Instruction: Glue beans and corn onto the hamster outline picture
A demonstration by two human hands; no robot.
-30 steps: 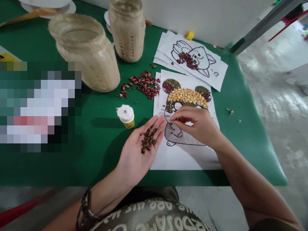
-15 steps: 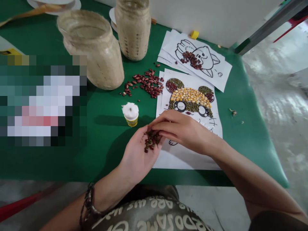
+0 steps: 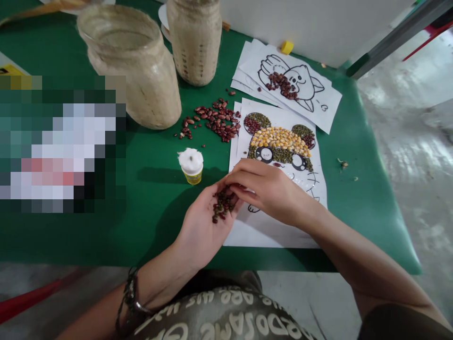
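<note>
My left hand (image 3: 201, 231) is turned palm up and cupped, holding a small heap of mixed green and dark red beans (image 3: 222, 205). Over that heap, my right hand (image 3: 272, 189) has its thumb and fingertips drawn together in a pinch among the beans; what sits between the tips is too small to make out. Beneath the right hand lies a paper with an animal drawing (image 3: 276, 231), its head partly covered with yellow corn kernels (image 3: 279, 140), green beans and red beans. The right hand hides the drawing's middle.
Left of the paper stands a small glue pot (image 3: 191, 165) with a white top. Loose red beans (image 3: 221, 120) lie behind it, near two twine-wrapped jars (image 3: 138, 75) (image 3: 196, 42). A fox drawing (image 3: 300, 85) with beans rests at the back, beside a yellow block (image 3: 287, 47).
My right fingertips have shifted slightly and drawn closer together over the beans. My left hand stays almost still, and the view has moved a little.
</note>
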